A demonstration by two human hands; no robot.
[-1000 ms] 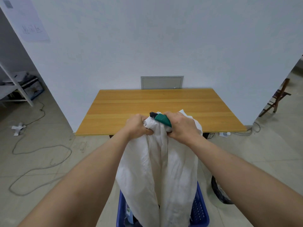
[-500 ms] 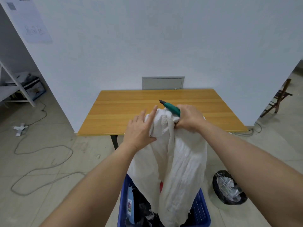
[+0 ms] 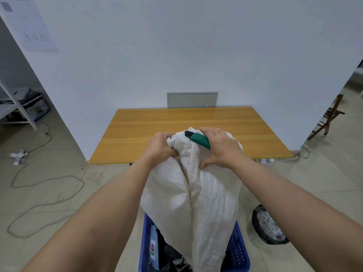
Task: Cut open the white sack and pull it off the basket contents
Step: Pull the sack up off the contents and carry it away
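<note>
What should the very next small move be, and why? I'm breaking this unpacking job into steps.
Probably keep lifting the white sack straight up. The left hand bunches its top, the right hand presses it while holding the green cutter, and the sack's frayed lower end hangs inside the blue basket, so it is not yet clear of the contents.
</note>
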